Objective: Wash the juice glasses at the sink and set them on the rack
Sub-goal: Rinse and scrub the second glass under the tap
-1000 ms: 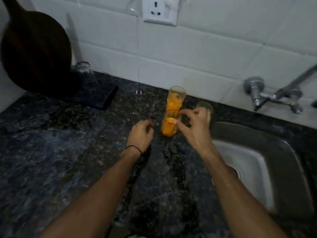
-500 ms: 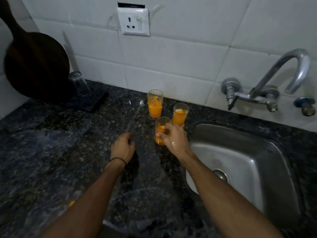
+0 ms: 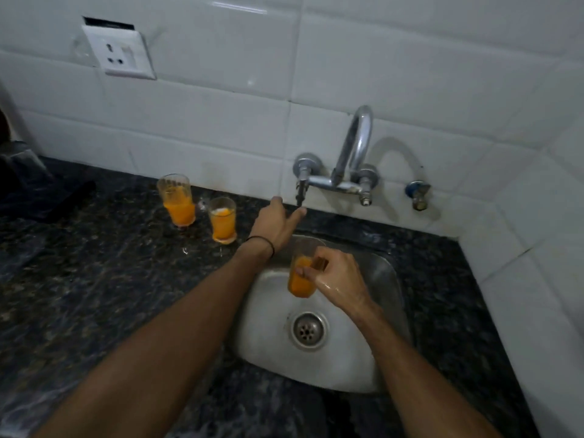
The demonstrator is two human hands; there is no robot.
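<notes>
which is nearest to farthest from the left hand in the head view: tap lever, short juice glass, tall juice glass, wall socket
From the left hand:
1. Tap lever, just above the fingertips.
2. Short juice glass, on the counter to its left.
3. Tall juice glass, farther left by the wall.
4. Wall socket, high on the tiles.
</notes>
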